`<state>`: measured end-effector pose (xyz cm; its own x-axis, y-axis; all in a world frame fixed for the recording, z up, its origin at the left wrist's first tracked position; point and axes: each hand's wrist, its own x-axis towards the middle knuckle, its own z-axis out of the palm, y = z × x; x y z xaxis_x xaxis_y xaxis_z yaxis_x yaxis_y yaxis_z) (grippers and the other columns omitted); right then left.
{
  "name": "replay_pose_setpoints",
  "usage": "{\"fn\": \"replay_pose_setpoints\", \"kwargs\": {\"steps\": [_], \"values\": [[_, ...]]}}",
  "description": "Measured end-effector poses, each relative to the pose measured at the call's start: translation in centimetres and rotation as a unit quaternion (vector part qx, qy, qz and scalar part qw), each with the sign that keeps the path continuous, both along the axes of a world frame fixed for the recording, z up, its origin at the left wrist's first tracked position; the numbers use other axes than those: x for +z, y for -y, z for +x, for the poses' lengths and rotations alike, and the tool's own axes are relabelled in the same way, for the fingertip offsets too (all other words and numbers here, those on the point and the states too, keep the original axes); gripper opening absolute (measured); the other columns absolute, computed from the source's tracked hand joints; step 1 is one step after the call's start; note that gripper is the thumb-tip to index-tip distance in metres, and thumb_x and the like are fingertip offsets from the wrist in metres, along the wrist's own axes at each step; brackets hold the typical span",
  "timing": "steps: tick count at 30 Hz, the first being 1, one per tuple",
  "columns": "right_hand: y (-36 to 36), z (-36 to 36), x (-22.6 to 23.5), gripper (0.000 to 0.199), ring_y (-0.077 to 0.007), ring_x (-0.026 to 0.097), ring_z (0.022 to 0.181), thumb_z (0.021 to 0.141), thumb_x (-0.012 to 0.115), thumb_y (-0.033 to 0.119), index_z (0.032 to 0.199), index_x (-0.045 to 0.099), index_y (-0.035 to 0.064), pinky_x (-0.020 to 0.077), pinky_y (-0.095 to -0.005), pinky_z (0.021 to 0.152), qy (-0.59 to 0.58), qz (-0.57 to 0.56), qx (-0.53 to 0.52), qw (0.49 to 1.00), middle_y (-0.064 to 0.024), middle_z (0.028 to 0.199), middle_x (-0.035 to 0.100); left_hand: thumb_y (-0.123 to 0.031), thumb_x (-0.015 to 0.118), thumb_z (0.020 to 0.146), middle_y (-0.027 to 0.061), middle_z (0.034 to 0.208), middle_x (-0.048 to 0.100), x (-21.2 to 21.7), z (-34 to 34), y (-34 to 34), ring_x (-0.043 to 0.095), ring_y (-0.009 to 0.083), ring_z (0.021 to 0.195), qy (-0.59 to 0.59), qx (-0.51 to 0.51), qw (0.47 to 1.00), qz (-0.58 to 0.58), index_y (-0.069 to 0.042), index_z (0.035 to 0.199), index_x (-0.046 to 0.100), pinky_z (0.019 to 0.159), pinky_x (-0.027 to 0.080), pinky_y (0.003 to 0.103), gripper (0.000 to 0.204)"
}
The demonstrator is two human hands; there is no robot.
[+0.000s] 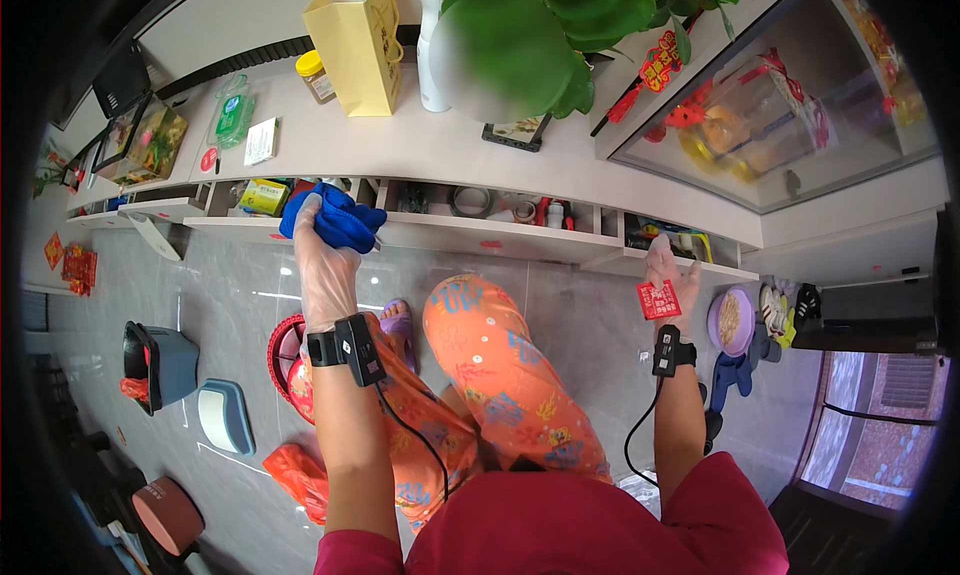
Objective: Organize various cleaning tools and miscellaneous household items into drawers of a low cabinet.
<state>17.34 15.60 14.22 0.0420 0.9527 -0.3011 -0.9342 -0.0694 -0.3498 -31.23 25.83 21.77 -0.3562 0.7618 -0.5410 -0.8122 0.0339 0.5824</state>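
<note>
My left hand (322,265), in a clear plastic glove, is closed round a bunched blue cloth (345,218) above the front edge of an open left drawer (230,221). A yellow-green box (263,197) lies in that drawer beside the cloth. My right hand (682,280), gloved the same way, is at the front of the open right drawer (735,266). Against its palm sits a small square red packet (657,300) with pale print; how the fingers grip it is partly hidden. Dark and yellow items (680,241) lie in the right drawer.
The open middle drawer (560,243) holds a roll of tape (470,202) and small goods. On the cabinet top stand a yellow paper bag (355,50), a white bottle (433,55) and a leafy plant (520,50). A bin (175,365), purple basin (731,320) and shoes are on the floor.
</note>
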Motion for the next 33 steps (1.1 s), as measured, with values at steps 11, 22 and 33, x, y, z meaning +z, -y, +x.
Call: {"fn": "replay_pose_setpoints", "kwargs": {"steps": [11,22,33], "values": [[6.4,-13.5,-1.0,0.053,-0.0207,0.055,0.082,0.094,0.043,0.053,0.112,0.055,0.0047,0.0461,-0.0340,0.070,-0.055,-0.148,0.123,0.980,-0.0108,0.095,0.058,-0.014,0.059,0.084,0.0100,0.100,0.066,0.1,0.3,-0.2,0.064,0.0265,0.092,0.022,-0.003,1.000,-0.015,-0.007,0.110,0.056,0.088,0.051,0.040,0.027],[10.1,-15.5,1.0,0.027,-0.0161,0.055,0.091,0.084,0.048,0.009,0.108,0.058,0.0028,0.0440,-0.0285,0.086,0.284,-0.162,0.287,0.900,-0.0050,0.096,0.058,-0.028,0.053,0.090,0.0160,0.105,0.065,-1.9,-2.0,-0.8,0.061,0.0353,0.099,0.070,-0.079,0.986,0.127,-0.005,0.117,0.056,0.093,0.046,0.054,0.036],[12.5,-11.1,-0.4,0.032,-0.0185,0.055,0.070,0.076,0.051,0.005,0.108,0.053,0.0022,0.0489,-0.0302,0.067,0.281,-0.251,0.224,0.899,-0.0083,0.086,0.058,-0.046,0.056,0.091,0.0036,0.102,0.062,2.1,4.4,2.4,0.056,0.0128,0.088,-0.267,-0.175,0.944,0.079,-0.004,0.127,0.051,0.081,0.047,0.028,0.055]]}}
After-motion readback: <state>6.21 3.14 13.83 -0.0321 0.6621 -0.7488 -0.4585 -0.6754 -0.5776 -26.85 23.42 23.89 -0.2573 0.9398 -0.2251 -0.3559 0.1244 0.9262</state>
